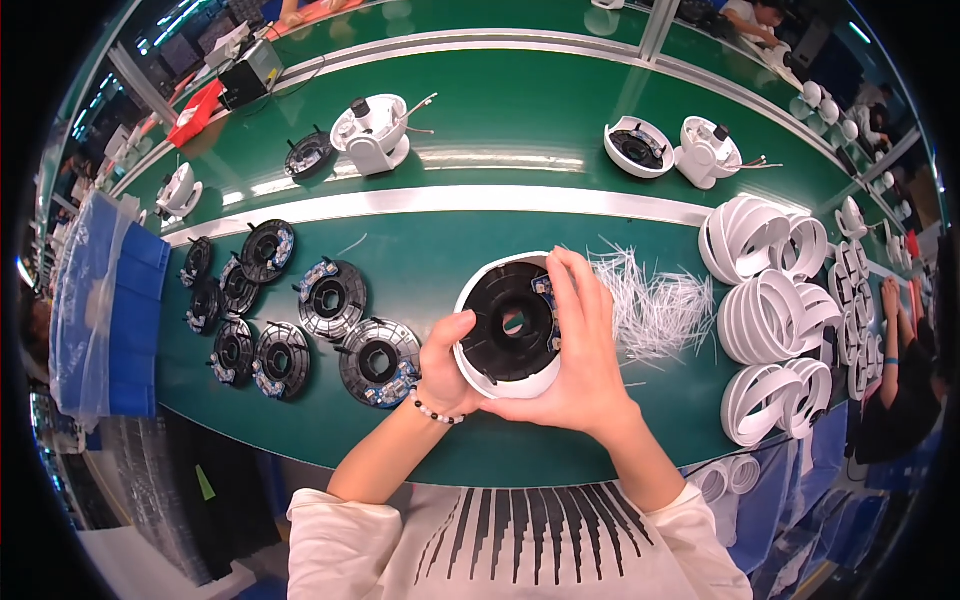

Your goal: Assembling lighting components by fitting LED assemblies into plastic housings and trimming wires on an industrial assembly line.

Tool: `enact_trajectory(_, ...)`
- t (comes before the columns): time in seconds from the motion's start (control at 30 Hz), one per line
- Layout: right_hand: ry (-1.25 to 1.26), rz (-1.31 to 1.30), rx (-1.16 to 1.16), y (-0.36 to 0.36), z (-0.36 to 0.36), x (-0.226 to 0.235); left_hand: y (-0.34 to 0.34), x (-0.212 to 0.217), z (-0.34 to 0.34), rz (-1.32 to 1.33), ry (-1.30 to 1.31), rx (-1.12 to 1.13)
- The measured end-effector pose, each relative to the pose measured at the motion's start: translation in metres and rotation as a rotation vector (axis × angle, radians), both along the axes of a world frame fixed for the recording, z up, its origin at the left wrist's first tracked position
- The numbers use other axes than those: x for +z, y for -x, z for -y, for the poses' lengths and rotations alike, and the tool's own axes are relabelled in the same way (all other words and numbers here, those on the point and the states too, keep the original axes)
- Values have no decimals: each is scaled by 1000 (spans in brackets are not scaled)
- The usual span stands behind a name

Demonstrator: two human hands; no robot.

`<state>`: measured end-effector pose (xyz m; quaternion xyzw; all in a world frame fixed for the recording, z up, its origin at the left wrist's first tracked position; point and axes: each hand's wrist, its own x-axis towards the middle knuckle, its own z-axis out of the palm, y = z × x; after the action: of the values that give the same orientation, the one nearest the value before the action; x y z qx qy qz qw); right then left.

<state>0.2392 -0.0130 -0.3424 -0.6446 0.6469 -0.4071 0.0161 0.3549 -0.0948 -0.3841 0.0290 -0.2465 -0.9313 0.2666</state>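
Pale cloth of a black-striped shirt (540, 545) lies nearest the camera at six o'clock, and just beyond it, close to the centre, both bare hands hold up a white, round, cup-shaped plastic shell (520, 388). Inside sits a black, disc-shaped, ribbed plastic plate (490, 335) with a central hole and a small blue circuit board (546, 300) at about two o'clock. The left hand (440, 370) is curled around the wall, its thumb over the rim at nine o'clock; the right hand (588, 350) wraps it more widely, fingers along the wall from one to three o'clock. Neither grip gapes; the shell fills both. It looks light and stiff, its smooth outer wall perhaps a little slippery, so cupping opposite sides suits it. The board seems the fragile part: better to hold by the wall or the plate's bare black edge, keeping fingertips off the components.
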Motion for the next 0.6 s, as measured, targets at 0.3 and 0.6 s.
enact_trajectory(0.3, 118, -28, 65, -2, 11, -24, 3, 15, 16, 93, -296, 97)
enact_trajectory(0.6, 299, 23, 125, 8, 12, -8, -12, 6, 46, 274, -256, -312)
